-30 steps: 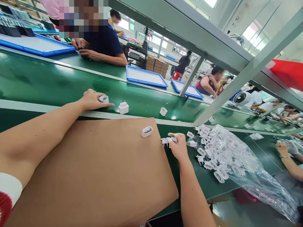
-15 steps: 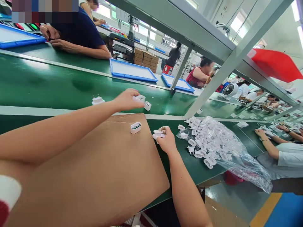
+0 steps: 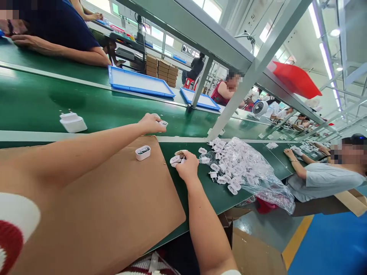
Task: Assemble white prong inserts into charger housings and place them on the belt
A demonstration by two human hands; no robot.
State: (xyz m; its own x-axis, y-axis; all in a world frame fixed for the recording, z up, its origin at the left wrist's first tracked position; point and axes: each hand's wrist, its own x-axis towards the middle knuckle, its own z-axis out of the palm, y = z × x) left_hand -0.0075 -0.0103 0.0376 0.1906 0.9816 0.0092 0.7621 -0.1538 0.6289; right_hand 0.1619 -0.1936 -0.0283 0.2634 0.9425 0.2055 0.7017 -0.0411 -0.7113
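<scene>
- At least one white charger casing [image 3: 163, 123] is held in the left hand [image 3: 149, 124], over the green surface [image 3: 109, 107].
- White plug caps [image 3: 175, 160] are gripped in the right hand [image 3: 188, 165], apart from the left.
- An open casing [image 3: 143, 154] is supported on the cardboard [image 3: 114, 206].
- Step judged: casings being gathered; a secure fingertip hold is called for next.

Left hand [image 3: 149, 124] grips white casings [image 3: 163, 123]; right hand [image 3: 188, 165] holds white plug parts [image 3: 175, 160] over the bench [image 3: 216, 198]. One open casing [image 3: 143, 153] rests on cardboard [image 3: 123, 206].
</scene>
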